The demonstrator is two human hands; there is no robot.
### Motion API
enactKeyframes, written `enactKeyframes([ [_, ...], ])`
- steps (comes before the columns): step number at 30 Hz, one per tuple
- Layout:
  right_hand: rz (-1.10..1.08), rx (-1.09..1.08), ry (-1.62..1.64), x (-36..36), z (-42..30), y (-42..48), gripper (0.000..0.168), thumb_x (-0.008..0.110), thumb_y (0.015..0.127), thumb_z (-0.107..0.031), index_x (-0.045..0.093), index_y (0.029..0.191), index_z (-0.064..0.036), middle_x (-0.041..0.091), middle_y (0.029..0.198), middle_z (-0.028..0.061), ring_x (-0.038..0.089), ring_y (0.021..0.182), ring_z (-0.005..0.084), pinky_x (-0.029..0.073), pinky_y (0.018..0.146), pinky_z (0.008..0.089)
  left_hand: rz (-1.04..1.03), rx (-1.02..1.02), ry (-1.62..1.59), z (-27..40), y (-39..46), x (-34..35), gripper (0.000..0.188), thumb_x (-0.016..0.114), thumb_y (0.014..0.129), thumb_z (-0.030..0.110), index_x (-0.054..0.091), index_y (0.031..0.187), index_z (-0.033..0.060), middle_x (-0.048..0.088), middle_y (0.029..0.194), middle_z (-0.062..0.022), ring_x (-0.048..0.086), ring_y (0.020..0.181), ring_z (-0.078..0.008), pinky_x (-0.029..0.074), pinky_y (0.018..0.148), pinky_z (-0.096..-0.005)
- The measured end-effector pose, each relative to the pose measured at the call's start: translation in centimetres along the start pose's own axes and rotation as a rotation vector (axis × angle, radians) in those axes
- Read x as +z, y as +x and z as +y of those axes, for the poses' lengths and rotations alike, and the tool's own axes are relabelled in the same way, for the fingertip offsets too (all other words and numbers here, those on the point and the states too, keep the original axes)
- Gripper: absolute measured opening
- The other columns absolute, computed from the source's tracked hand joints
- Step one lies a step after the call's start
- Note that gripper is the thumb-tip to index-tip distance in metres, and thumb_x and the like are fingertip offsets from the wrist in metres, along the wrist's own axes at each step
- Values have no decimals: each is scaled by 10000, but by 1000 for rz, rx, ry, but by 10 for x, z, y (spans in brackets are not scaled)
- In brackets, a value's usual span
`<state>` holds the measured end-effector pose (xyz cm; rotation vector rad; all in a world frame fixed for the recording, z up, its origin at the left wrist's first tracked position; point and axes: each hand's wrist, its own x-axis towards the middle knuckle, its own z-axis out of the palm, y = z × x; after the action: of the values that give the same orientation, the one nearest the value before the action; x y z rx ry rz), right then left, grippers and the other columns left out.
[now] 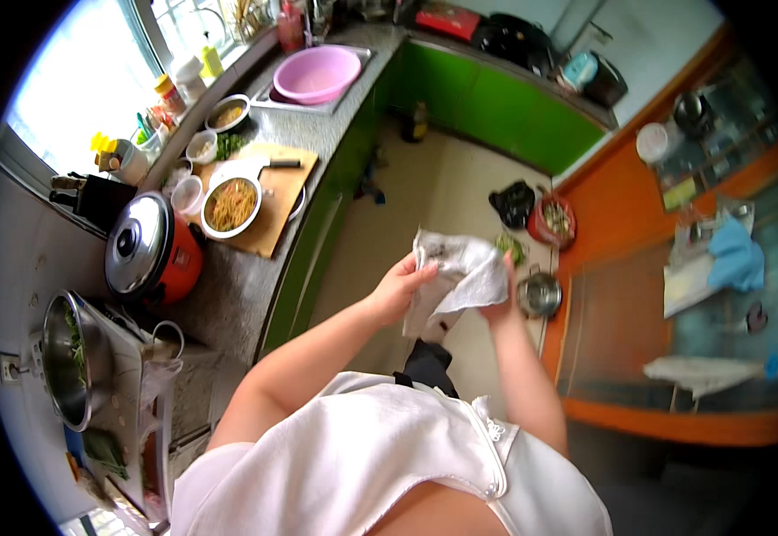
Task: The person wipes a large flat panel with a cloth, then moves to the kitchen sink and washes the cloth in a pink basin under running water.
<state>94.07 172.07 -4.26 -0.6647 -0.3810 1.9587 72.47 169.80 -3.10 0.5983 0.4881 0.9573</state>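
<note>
A white cloth (pixel 459 271) with dark stains near one corner hangs between my two hands, above the floor. My left hand (pixel 399 289) pinches its left side, thumb on top. On the right, my right hand (pixel 501 301) grips the cloth's other side, and folds of fabric hide most of its fingers. To the left on the stone counter (pixel 228 311), a white bowl of noodles (pixel 231 206) rests on a wooden cutting board (pixel 280 221). A kitchen knife (pixel 281 163) lies behind the bowl on the same board.
A red rice cooker (pixel 181 258) stands on the left counter. A pink basin (pixel 317 72) sits over the sink. On the floor are a red bucket (pixel 566 231), a black plastic bag (pixel 513 204) and a metal pot (pixel 539 295). An orange-framed glass-topped table (pixel 630 358) borders the right side.
</note>
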Motion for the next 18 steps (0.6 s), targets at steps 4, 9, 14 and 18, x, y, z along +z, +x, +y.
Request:
enactKeyframes([
  [4, 80, 177, 48, -12, -30, 62, 807, 194, 998, -674, 506, 1394, -44, 586, 1350, 145, 522, 1269, 281, 418, 1059, 465, 198, 119, 123, 12, 83, -14, 300, 569, 1025, 202, 526, 1294, 77, 614, 1226, -32, 575, 1125, -137, 475, 972, -336],
  [9, -16, -26, -734, -47, -86, 192, 414, 435, 1070, -365, 601, 1245, -28, 667, 1195, 87, 615, 1093, 193, 471, 971, 375, 360, 180, 60, 39, 155, -29, 248, 534, 1037, 164, 557, 1264, 66, 628, 1214, -30, 578, 1101, -131, 462, 977, -321],
  [14, -25, -3, -886, -5, -138, 342, 277, 476, 1064, -233, 606, 1198, -29, 673, 1115, 54, 609, 989, 141, 485, 901, 312, 670, 372, 190, 112, 198, -112, 240, 512, 1039, 149, 593, 1240, 46, 653, 1167, -40, 617, 1048, -164, 498, 941, -346],
  [18, -190, -75, -964, 41, -157, 476, 304, 453, 1071, -248, 594, 1209, -17, 656, 1135, 64, 584, 1008, 139, 465, 907, 305, 857, 255, 243, 200, 235, -184, 325, 554, 1023, 273, 585, 1275, 69, 654, 1136, -46, 632, 1033, -168, 545, 866, -390],
])
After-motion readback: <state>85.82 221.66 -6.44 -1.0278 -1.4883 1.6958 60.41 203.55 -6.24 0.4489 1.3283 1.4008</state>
